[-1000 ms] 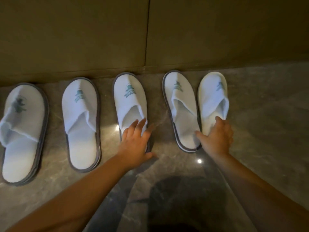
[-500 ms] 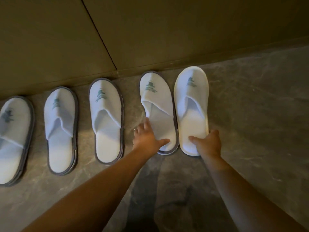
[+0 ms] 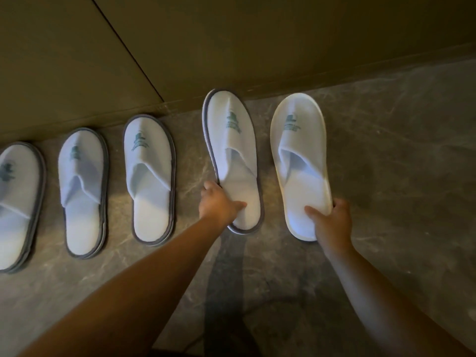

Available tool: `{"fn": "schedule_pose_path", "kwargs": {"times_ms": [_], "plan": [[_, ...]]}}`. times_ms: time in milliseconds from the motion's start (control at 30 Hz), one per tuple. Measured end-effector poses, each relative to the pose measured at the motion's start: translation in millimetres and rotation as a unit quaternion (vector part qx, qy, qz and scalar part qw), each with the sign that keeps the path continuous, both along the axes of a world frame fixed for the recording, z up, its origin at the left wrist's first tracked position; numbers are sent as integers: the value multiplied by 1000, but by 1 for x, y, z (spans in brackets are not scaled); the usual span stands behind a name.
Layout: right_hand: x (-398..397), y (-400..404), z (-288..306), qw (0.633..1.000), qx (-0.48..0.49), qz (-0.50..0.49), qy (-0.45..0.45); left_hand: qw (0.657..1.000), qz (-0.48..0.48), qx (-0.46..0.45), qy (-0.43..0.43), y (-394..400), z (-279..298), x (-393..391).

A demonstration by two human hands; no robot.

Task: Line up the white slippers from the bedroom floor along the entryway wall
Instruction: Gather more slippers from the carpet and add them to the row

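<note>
While five white slippers lie toe-first toward the wall (image 3: 231,47) on the grey marbled floor (image 3: 399,176), both hands are busy with the two at the far end of the row. The left hand (image 3: 219,203) grips the heel part of the fourth slipper (image 3: 233,140), thumb across its insole and fingers curled round the edge farther from the last one; this slipper, grey-trimmed, is tipped so that edge lifts off the floor, its toe just beside the base of the wall. The right hand (image 3: 332,222) pinches the heel of the all-white slipper (image 3: 300,150), thumb on the insole and fingers wrapped round its outer edge; it lies close to the wall but a little short of it, apart from the fourth. Farther along the wall from these lie three more grey-trimmed ones: the third slipper (image 3: 150,176), the second slipper (image 3: 82,186) and the first slipper (image 3: 15,202), cut by the frame edge, each apart from its neighbour.
</note>
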State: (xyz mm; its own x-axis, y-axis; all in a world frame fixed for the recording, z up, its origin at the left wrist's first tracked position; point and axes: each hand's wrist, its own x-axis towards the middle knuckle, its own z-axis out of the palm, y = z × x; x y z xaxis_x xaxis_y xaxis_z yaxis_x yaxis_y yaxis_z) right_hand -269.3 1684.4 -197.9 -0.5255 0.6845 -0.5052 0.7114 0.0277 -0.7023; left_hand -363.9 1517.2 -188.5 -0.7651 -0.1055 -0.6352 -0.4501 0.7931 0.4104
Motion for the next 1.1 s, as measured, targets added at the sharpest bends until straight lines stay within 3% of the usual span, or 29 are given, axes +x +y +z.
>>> {"fn": "schedule_pose_path", "kwargs": {"times_ms": [267, 667, 833, 1100], "plan": [[-8, 15, 65, 999, -33, -19, 1, 996, -56, 75, 3, -3, 74, -25], [-17, 84, 127, 995, 9, -94, 12, 982, -26, 173, -68, 40, 77, -34], [-8, 93, 94, 994, -12, -105, 4, 982, -35, 167, -81, 62, 48, -35], [-2, 137, 19, 996, -38, -77, -10, 979, 33, 185, -81, 107, -3, -5]]}}
